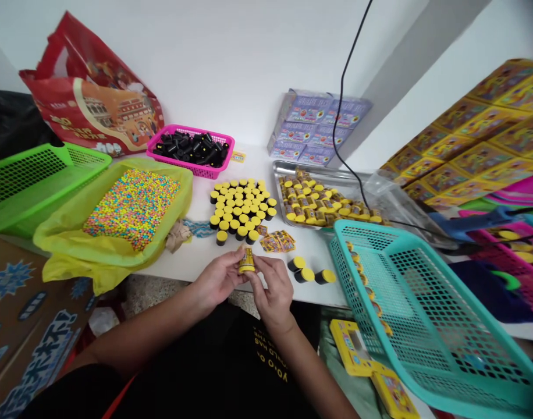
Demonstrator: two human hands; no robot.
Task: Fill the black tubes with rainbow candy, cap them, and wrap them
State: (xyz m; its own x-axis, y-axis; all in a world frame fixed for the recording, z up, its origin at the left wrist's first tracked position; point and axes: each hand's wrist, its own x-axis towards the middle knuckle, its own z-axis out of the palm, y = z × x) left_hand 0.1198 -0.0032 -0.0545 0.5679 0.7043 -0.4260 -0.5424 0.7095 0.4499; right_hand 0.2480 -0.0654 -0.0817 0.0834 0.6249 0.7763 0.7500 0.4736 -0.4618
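Between my two hands, over the table's front edge, is a small canister point(247, 262) with a yellow lid and a printed yellow label. My left hand point(220, 275) grips it from the left, fingers curled and thumb near its upper end. From the other side my right hand point(273, 288) pinches it near the lid. Just beyond lie printed label stickers point(277, 241) in a loose pile. Behind them stand many black canisters with yellow lids point(240, 203), packed in a group. Three more yellow-lidded canisters point(305, 274) stand to the right of my right hand.
At left, a yellow-lined basket point(183, 180) holds colourful candy beads beside a green basket point(85, 156). A pink basket point(223, 170) of black canisters stands behind. On the right are a metal tray point(279, 180) of labelled canisters and a teal basket point(406, 326). A black cable point(343, 87) hangs down.
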